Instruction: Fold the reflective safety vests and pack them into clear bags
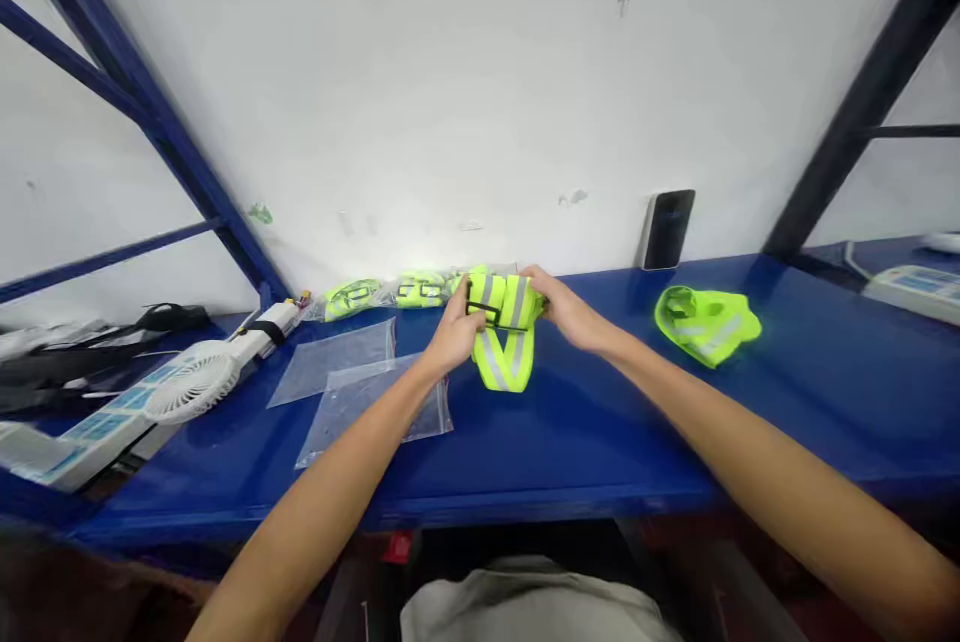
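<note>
Both of my hands hold a neon-yellow reflective vest (504, 332) with grey stripes and a black buckle, just above the blue table (600, 422). My left hand (454, 334) grips its left side, fingers closed. My right hand (564, 307) pinches its right side. The lower loop of the vest hangs down to the tabletop. Clear plastic bags (352, 387) lie flat just left of my left hand.
Another loose yellow vest (706, 324) lies to the right. Bagged vests (390, 292) line the wall behind. A dark phone (667, 228) leans on the wall. A white fan (191, 380) and a scale sit at left, another device (911, 287) at far right. Blue rack struts frame both sides.
</note>
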A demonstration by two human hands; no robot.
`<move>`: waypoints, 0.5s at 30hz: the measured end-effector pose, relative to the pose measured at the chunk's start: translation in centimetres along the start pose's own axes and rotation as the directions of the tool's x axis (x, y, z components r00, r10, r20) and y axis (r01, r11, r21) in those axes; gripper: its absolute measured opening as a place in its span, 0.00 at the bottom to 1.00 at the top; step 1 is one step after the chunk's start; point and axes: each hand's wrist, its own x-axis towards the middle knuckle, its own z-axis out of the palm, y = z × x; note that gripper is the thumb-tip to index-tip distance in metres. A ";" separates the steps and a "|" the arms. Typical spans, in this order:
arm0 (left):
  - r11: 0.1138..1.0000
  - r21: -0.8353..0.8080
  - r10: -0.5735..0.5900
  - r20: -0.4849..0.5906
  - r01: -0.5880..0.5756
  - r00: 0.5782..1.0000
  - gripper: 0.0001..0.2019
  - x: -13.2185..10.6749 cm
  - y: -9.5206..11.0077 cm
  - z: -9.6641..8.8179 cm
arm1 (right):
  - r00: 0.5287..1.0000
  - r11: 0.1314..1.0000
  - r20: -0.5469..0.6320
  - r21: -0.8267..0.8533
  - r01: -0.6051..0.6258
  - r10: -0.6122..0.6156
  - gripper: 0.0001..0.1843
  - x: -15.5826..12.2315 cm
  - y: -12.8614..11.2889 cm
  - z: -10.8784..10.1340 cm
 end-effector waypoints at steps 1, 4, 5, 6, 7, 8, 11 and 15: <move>0.998 -0.067 -0.015 -0.001 0.015 1.000 0.42 0.2 -0.1 0.0 | 0.999 1.000 -0.040 0.006 0.013 -0.013 0.13 0.0 -0.2 0.2; 0.976 -0.216 -0.021 -0.003 0.020 1.000 0.40 0.6 -0.2 0.2 | 0.990 0.996 -0.140 0.085 0.004 0.008 0.12 0.1 -0.8 0.7; 0.966 -0.259 -0.007 0.000 0.006 1.000 0.39 0.7 -0.3 0.2 | 0.983 0.990 -0.177 0.143 -0.011 0.037 0.12 0.1 -1.1 0.9; 0.959 -0.283 0.014 -0.005 -0.015 1.000 0.38 0.8 -0.4 0.2 | 0.978 0.978 -0.197 0.206 -0.034 0.076 0.12 0.1 -1.4 1.1; 0.956 -0.290 0.034 -0.020 -0.039 0.999 0.36 0.8 -0.5 0.2 | 0.973 0.962 -0.192 0.264 -0.072 0.125 0.13 0.0 -1.7 1.3; 0.957 -0.283 0.052 -0.040 -0.061 0.998 0.33 0.8 -0.7 0.2 | 0.969 0.942 -0.162 0.310 -0.129 0.186 0.14 -0.1 -2.0 1.4; 0.965 -0.243 0.082 -0.092 -0.102 0.992 0.27 0.8 -1.4 0.2 | 0.926 0.859 -0.040 0.391 -0.331 0.375 0.21 -0.3 -2.5 1.7; 0.955 -0.278 0.072 -0.115 -0.101 0.991 0.23 0.9 -2.2 0.4 | 0.905 0.761 0.011 0.536 -0.364 0.425 0.20 -0.3 -2.5 1.7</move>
